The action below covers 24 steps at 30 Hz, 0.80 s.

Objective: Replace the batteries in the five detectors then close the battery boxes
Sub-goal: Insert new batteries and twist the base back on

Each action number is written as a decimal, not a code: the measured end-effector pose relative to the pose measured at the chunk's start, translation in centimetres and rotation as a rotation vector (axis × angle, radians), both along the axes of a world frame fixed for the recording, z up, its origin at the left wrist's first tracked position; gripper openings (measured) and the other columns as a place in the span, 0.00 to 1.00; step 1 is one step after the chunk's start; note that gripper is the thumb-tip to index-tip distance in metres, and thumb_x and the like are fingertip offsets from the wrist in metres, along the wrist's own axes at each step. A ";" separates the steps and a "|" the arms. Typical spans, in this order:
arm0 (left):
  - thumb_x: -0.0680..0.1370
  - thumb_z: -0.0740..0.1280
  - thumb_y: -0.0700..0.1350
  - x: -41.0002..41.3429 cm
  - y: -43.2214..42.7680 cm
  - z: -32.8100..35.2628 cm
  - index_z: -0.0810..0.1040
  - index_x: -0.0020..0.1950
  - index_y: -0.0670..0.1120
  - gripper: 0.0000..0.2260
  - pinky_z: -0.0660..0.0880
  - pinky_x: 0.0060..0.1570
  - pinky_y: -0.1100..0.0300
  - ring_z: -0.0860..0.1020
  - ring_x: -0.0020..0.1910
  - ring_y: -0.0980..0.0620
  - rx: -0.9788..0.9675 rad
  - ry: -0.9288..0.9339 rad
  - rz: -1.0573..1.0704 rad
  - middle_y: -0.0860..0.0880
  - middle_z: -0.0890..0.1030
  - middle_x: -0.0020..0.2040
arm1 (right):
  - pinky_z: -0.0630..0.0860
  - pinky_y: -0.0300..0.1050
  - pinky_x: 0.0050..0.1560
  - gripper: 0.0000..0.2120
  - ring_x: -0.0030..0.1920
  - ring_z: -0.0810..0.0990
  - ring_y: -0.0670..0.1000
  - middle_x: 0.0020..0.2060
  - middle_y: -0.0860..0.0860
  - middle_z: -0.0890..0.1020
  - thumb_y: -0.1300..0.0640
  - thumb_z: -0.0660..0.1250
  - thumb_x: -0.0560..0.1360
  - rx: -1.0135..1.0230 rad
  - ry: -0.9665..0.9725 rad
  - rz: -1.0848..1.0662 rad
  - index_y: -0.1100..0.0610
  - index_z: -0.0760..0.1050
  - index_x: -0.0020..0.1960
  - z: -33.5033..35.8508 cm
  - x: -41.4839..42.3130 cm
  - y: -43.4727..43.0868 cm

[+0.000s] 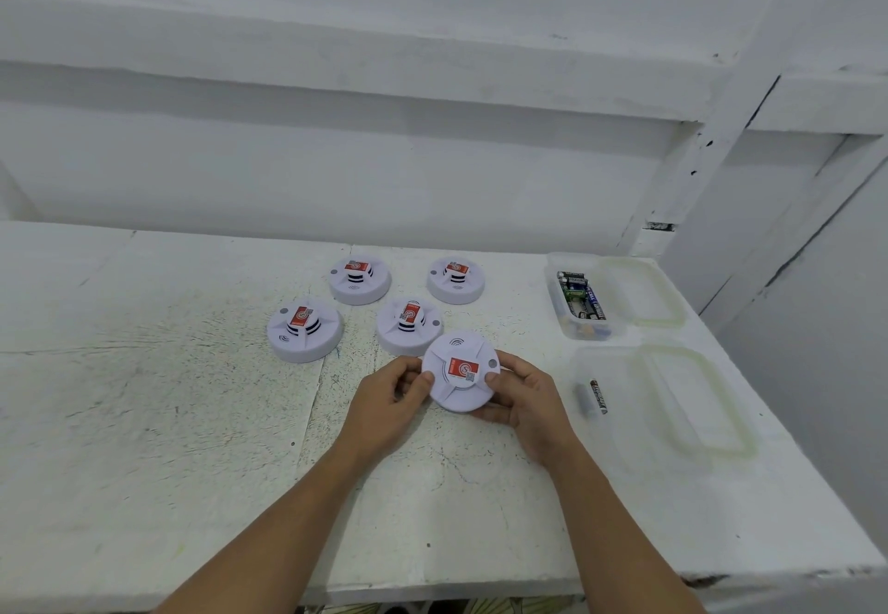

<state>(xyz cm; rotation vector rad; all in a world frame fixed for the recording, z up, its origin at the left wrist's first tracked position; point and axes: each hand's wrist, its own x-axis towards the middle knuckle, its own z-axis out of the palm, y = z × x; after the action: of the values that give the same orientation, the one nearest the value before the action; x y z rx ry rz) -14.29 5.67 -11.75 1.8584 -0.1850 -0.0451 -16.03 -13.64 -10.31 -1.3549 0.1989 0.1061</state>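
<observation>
I hold one white round detector (460,375) with a red label above the table, tilted toward me. My left hand (394,404) grips its left rim and my right hand (526,402) grips its right rim, each thumb on the face. Several more detectors stand on the table behind it: one at the left (305,330), one just behind the held one (406,327), and two at the back (360,279) (455,279). A clear box (560,306) at the right holds several batteries (584,299). A nearer clear box (584,363) holds two batteries (593,397).
The white table (168,421) has a worn, scratched top; its front edge runs along the bottom and its right edge slants past the boxes. Two clear lids (644,294) (692,402) lie beside the boxes. A white wall and a beam stand behind.
</observation>
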 end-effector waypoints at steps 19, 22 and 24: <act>0.78 0.66 0.49 0.0 -0.1 -0.2 0.81 0.52 0.52 0.06 0.78 0.43 0.63 0.80 0.42 0.59 0.020 -0.015 0.018 0.56 0.83 0.41 | 0.81 0.55 0.48 0.14 0.50 0.84 0.60 0.50 0.58 0.85 0.65 0.63 0.77 -0.006 -0.002 0.002 0.57 0.76 0.61 0.0 -0.1 0.0; 0.78 0.66 0.49 0.0 -0.1 -0.1 0.80 0.52 0.52 0.06 0.75 0.41 0.68 0.80 0.41 0.60 0.032 -0.022 0.021 0.56 0.83 0.41 | 0.81 0.55 0.47 0.14 0.50 0.84 0.60 0.50 0.57 0.85 0.65 0.63 0.77 -0.010 -0.010 0.003 0.56 0.77 0.60 0.1 -0.2 0.0; 0.78 0.66 0.49 0.0 -0.1 -0.1 0.81 0.52 0.52 0.06 0.74 0.40 0.70 0.79 0.41 0.60 0.028 -0.022 0.022 0.56 0.83 0.41 | 0.81 0.54 0.47 0.14 0.50 0.84 0.60 0.50 0.57 0.85 0.65 0.63 0.77 -0.012 -0.011 0.002 0.56 0.77 0.60 0.1 -0.2 0.0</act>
<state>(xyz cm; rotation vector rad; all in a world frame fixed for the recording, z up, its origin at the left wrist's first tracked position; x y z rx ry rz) -14.33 5.55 -11.83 1.8889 -0.1806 -0.0120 -16.20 -13.64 -10.24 -1.3674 0.1889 0.0990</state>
